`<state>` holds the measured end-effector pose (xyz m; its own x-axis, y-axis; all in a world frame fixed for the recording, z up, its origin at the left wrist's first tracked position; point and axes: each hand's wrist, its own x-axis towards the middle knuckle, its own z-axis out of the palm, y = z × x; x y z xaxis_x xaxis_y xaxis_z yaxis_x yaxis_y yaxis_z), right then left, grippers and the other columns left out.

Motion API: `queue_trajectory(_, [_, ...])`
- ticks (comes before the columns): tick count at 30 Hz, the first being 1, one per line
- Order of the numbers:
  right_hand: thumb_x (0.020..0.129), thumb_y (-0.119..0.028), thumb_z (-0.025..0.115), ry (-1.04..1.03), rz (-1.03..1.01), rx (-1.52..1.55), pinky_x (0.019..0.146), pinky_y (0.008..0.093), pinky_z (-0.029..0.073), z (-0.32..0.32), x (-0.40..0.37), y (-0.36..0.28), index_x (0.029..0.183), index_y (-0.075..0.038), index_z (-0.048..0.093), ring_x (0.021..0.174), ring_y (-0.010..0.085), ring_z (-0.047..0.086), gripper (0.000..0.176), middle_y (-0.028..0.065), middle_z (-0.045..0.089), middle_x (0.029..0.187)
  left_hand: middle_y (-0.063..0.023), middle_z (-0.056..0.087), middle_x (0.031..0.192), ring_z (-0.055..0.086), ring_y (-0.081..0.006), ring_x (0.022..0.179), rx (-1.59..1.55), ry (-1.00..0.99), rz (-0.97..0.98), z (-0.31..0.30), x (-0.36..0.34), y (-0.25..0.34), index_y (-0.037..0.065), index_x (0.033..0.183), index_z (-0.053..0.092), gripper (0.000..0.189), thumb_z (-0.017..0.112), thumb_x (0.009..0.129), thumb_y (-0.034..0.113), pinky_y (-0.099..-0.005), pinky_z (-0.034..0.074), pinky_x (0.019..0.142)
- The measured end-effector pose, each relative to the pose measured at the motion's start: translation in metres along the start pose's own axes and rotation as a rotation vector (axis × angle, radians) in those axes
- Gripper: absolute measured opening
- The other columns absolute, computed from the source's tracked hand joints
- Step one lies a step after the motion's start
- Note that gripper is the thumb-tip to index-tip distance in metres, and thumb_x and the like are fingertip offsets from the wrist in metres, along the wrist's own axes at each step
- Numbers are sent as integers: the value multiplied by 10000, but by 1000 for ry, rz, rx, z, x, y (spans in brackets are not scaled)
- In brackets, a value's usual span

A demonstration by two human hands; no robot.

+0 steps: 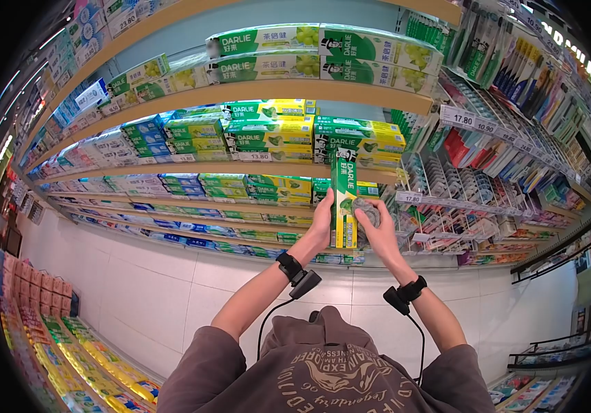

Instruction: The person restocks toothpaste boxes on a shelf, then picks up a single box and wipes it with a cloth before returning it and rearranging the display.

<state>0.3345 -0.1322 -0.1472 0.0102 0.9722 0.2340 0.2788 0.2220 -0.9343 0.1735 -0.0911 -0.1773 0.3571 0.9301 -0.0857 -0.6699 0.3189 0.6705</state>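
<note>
A green and yellow Darlie toothpaste box stands on end in front of the shelves, its printed face toward me. My left hand grips its left edge, fingers closed behind it. In my right hand is a bunched grey cloth, pressed against the box's lower right side. The fingers of that hand are curled round the cloth and partly hidden. Behind the box, more green and yellow toothpaste boxes lie stacked on the middle shelf.
Wooden-edged shelves of toothpaste boxes curve away to the left. Racks of toothbrushes with price tags stand to the right. Below is a pale tiled floor. At lower left, yellow packs fill another display.
</note>
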Motion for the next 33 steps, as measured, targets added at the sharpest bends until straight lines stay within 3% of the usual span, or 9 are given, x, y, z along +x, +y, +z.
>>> queue_trajectory(6, [933,-239,724,0,-87,-38,846,345,534,0,-4,-16,1195,0,594,975,224,700,377,160,714,1069,-91,667,1222,677,-202,1067,66,-12,26,10,-2,4,44,1326,545,603,231,1104,508,-375,568,927])
queue_trajectory(10, [940,-240,712,8,-146,-27,851,352,534,1,-4,-19,1190,3,595,974,245,704,367,163,714,1063,-78,671,1165,690,-179,1021,52,32,-43,14,-4,3,71,1317,542,649,246,1073,595,-347,594,856])
queue_trajectory(13, [955,-227,700,-13,-139,-94,851,316,516,-1,-5,-20,1206,-2,587,950,170,672,355,133,710,1063,-68,677,1119,697,-167,976,38,23,-38,14,-3,1,85,1282,560,660,282,1051,637,-341,603,812])
queue_trajectory(16, [949,-237,696,-23,-125,-97,843,370,526,-6,-4,-21,1162,3,602,961,290,689,334,173,688,1070,-55,684,1067,702,-160,892,-8,40,-70,13,-1,0,98,1250,566,649,288,1045,648,-338,605,766])
queue_trajectory(20, [943,-194,690,-24,-293,-192,843,352,504,-15,14,-34,1100,4,617,952,279,657,263,148,648,1033,-68,682,1118,707,-192,940,73,14,-77,4,1,-2,115,1320,556,687,273,1035,672,-354,611,771])
queue_trajectory(23, [930,-169,695,-4,-354,-219,847,337,493,-18,35,-55,1088,6,617,959,274,640,249,140,636,1017,-64,691,921,696,-176,757,117,44,-75,8,-3,-1,118,1195,600,680,256,1033,682,-323,584,648])
queue_trajectory(26, [906,-123,694,33,-473,-300,835,378,503,-12,61,-66,1106,-15,625,987,332,629,237,149,628,1035,-32,660,862,688,-145,749,138,42,-101,14,-8,1,95,1134,608,690,222,1047,660,-315,592,627])
queue_trajectory(29, [913,-110,676,108,-651,-572,794,442,527,-4,84,-80,1106,-78,645,997,331,625,198,110,606,1043,-37,654,878,692,-159,753,95,-6,-131,14,-7,-1,98,1155,591,683,234,1041,669,-333,604,636])
queue_trajectory(33, [901,-109,679,107,-705,-710,751,415,554,7,103,-73,1064,-90,644,992,298,624,168,84,600,1018,-51,637,921,701,-202,751,116,20,-129,19,-10,0,114,1203,550,636,260,1042,657,-405,636,659])
